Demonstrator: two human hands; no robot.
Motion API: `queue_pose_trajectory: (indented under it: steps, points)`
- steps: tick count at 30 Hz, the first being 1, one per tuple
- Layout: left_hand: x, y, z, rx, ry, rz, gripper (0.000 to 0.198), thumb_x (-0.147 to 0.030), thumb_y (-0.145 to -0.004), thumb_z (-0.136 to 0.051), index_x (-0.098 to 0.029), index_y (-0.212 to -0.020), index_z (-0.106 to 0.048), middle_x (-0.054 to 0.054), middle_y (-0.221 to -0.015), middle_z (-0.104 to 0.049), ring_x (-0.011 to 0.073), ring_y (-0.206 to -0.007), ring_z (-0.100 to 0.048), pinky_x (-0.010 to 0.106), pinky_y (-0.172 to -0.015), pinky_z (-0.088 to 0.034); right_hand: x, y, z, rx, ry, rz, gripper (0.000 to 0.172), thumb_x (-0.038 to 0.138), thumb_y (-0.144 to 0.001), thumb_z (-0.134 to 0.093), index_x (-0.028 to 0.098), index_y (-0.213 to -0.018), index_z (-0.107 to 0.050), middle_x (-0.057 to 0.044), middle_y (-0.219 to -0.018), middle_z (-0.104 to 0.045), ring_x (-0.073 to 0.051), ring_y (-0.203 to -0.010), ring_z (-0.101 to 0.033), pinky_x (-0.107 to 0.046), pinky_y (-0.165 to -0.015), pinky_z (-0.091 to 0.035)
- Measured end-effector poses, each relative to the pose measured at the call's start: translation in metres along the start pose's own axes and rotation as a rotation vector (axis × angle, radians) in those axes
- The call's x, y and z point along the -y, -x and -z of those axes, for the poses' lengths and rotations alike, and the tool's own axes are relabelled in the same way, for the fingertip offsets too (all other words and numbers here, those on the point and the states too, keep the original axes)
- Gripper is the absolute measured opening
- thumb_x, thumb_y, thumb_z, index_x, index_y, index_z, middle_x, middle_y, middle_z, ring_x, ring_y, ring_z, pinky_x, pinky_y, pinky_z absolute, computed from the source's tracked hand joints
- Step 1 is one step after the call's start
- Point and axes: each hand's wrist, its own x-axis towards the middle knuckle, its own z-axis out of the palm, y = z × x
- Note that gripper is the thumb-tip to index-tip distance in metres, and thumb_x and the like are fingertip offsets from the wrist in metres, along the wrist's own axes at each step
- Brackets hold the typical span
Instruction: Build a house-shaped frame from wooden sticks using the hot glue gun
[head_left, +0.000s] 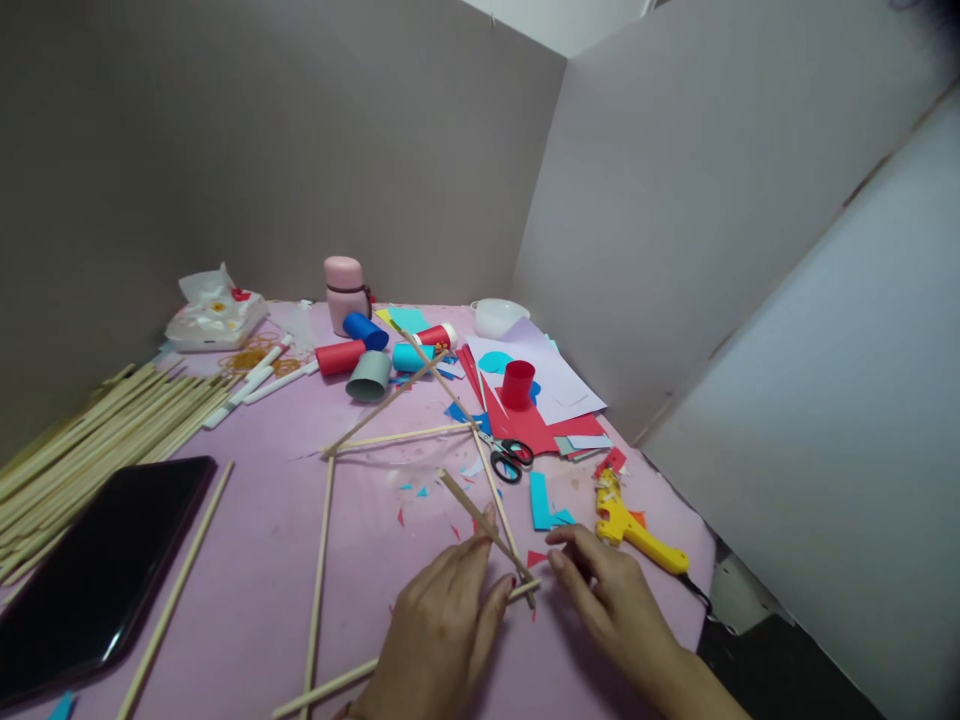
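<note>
A frame of thin wooden sticks (322, 560) lies on the pink table, with two sticks crossing in a raised peak at its far end. My left hand (446, 610) is at the near right corner, thumb and fingers around a short slanted stick (472, 508) that rises from the joint. A near crosswise stick (330, 688) passes beneath this hand. Just right of the corner is my right hand (611, 590), its fingers curved and apart, with nothing between them. Black-handled scissors (507, 458) rest beside the frame's right side.
A yellow glue gun (645, 540) with a cord lies at the right. Red paper (525, 430), paper tubes (367, 376) and a pink flask (346, 295) are farther back. At the left are a black phone (112, 570) and a stick pile (112, 440). Partitions (337, 150) stand behind.
</note>
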Motion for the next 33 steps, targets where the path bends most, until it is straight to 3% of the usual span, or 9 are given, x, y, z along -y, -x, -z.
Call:
queue_pose_trajectory:
  steps: [4,7,10,14,17,19,25,28,33]
  points:
    - [0.0,0.0,-0.002,0.035,0.033,-0.016,0.028,-0.026,-0.095,-0.035,-0.012,-0.115,-0.047,0.012,-0.098,-0.072,0.0196,-0.086,-0.07,0.03,-0.071,-0.059,0.008,-0.005,-0.008,0.125,0.005,0.047,0.025,0.027,-0.088,-0.05,0.017,-0.11,-0.058,-0.004,-0.076,-0.069,-0.018,-0.066,-0.063,-0.026,-0.062,-0.045]
    - [0.001,0.001,-0.002,0.056,0.053,-0.032,0.031,-0.025,-0.094,-0.038,-0.011,-0.122,-0.044,0.012,-0.104,-0.07,0.0195,-0.09,-0.069,0.03,-0.073,-0.058,0.009,-0.008,-0.016,0.144,0.065,0.124,0.015,0.021,-0.087,-0.048,0.019,-0.094,-0.061,-0.005,-0.078,-0.069,-0.018,-0.07,-0.062,-0.026,-0.063,-0.044]
    - [0.002,0.0,-0.001,0.092,0.091,-0.01,0.038,-0.026,-0.091,-0.044,-0.012,-0.126,-0.041,0.012,-0.106,-0.069,0.0194,-0.091,-0.068,0.03,-0.075,-0.057,0.008,-0.009,-0.021,0.129,0.114,0.139,0.021,0.017,-0.089,-0.042,0.019,-0.076,-0.058,-0.004,-0.072,-0.067,-0.017,-0.065,-0.06,-0.024,-0.059,-0.042]
    - [0.001,-0.002,0.005,0.312,0.079,0.1,0.036,-0.025,-0.079,-0.064,-0.016,-0.113,-0.054,0.009,-0.098,-0.07,0.0231,-0.086,-0.068,0.034,-0.072,-0.057,0.007,-0.008,-0.019,0.139,0.098,0.064,0.028,0.022,-0.092,-0.038,0.02,-0.07,-0.054,-0.001,-0.063,-0.062,-0.015,-0.056,-0.056,-0.022,-0.054,-0.04]
    - [-0.004,0.001,0.009,0.498,0.017,0.178,0.019,-0.015,-0.074,-0.065,-0.02,-0.092,-0.062,0.005,-0.087,-0.069,0.0246,-0.08,-0.067,0.037,-0.067,-0.056,0.007,-0.007,-0.018,0.167,0.042,0.03,0.028,0.024,-0.094,-0.036,0.02,-0.071,-0.052,-0.001,-0.063,-0.061,-0.015,-0.058,-0.057,-0.023,-0.056,-0.041]
    - [-0.007,0.006,0.011,0.552,-0.014,0.18,0.015,-0.011,-0.074,-0.063,-0.021,-0.086,-0.063,0.004,-0.085,-0.068,0.0248,-0.079,-0.066,0.037,-0.064,-0.054,0.006,-0.006,-0.017,0.172,-0.001,0.011,0.028,0.025,-0.094,-0.036,0.02,-0.071,-0.052,-0.001,-0.062,-0.06,-0.015,-0.058,-0.057,-0.023,-0.057,-0.042]
    - [-0.01,0.035,0.006,0.511,-0.04,0.092,0.013,-0.013,-0.082,-0.053,-0.023,-0.083,-0.061,0.002,-0.081,-0.066,0.022,-0.074,-0.064,0.033,-0.061,-0.051,0.004,-0.005,-0.015,0.19,-0.084,-0.014,0.026,0.026,-0.093,-0.039,0.02,-0.071,-0.052,0.0,-0.062,-0.058,-0.014,-0.057,-0.055,-0.023,-0.057,-0.042]
    - [-0.013,0.055,-0.008,0.45,-0.052,0.04,0.015,-0.013,-0.084,-0.049,-0.024,-0.082,-0.059,0.0,-0.074,-0.065,0.0205,-0.068,-0.063,0.032,-0.058,-0.049,0.004,-0.003,-0.016,0.197,-0.118,-0.01,0.024,0.026,-0.092,-0.041,0.02,-0.073,-0.053,0.0,-0.063,-0.059,-0.014,-0.058,-0.055,-0.023,-0.057,-0.042]
    - [-0.027,0.072,-0.031,0.362,-0.132,0.096,0.017,-0.011,-0.083,-0.046,-0.023,-0.084,-0.057,-0.001,-0.069,-0.064,0.02,-0.061,-0.063,0.032,-0.054,-0.047,0.001,0.001,-0.017,0.224,-0.136,0.017,0.024,0.028,-0.091,-0.042,0.019,-0.072,-0.054,0.0,-0.063,-0.058,-0.014,-0.057,-0.054,-0.022,-0.055,-0.04]
